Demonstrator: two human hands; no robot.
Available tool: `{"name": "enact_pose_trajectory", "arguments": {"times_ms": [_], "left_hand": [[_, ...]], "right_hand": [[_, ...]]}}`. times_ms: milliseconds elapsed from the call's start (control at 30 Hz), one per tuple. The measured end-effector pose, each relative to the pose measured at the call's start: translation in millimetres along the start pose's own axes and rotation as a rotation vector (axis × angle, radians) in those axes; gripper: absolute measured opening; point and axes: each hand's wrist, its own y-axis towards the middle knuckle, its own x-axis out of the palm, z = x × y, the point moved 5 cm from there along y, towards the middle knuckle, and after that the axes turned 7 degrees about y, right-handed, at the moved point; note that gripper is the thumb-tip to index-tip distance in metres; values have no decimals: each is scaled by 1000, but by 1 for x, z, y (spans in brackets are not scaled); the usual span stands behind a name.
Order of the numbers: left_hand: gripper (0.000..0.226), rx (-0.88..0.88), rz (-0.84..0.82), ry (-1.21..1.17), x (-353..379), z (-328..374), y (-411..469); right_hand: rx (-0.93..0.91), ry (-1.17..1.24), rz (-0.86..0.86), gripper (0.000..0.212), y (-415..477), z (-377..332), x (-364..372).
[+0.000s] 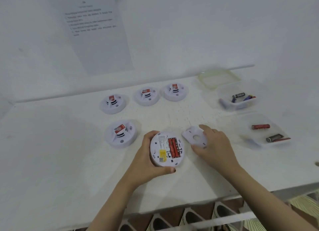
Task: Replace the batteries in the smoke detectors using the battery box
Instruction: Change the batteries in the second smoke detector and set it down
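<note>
Head view is showing the white table (51, 144) from above, and I am reading it from the left with the open detector as the dial's centre. Bare surface is lying at nine o'clock, leaving generous room on that side. Four closed detectors are sitting dome-up, seemingly parked clear of the hands: the near detector (121, 133) at ten o'clock, just beside the left hand, and further back the left rear detector (113, 103), middle rear detector (146, 95) and right rear detector (175, 91), running from eleven to twelve.

The left hand (146, 154) is gripping the open detector (166, 148), fingers curling round its left rim and thumb hooking its lower edge. It is tilting the underside upward, so the two red batteries (173, 148) are showing in their bay, probably to make them easy to pick out.

At two o'clock the right hand (214, 144) is pinching the back plate (195, 137) between curled fingers and thumb; whether the plate is touching the table I cannot tell. Open table is lying just behind it.

Further right, the battery box (240, 103) is sitting uncovered at one o'clock, its lid (218, 79) lying behind it. The near tray (264, 142) is sitting at three o'clock, holding a red cell like those in the bay, so it may be taking spent ones. Both are lying within the right hand's reach. The table's front edge is running close under the forearms at six o'clock.
</note>
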Motion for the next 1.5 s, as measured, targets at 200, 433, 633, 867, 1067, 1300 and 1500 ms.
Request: {"name": "enact_pose_trajectory", "arguments": {"times_ms": [200,433,633,867,1067,1300,1500], "left_hand": [[98,-3,-4,8,-2,-6,0],[98,18,-1,15,-5,-8,2],[93,46,36,20,-8,-7,0],[93,39,64,15,-10,-10,-1],[93,30,77,10,-11,-14,-1],[94,22,85,18,-11,-14,-1],[95,14,79,20,-11,-15,0]], "right_hand": [[141,575,-34,58,-4,-4,-8],[-241,482,-260,67,-16,-46,0],[-396,367,-314,64,-15,-57,8],[-359,332,-400,65,-6,-55,13],[-378,320,-421,62,-2,-59,14],[-385,283,-451,62,0,-58,14],[-345,267,-430,63,-3,-55,17]]}}
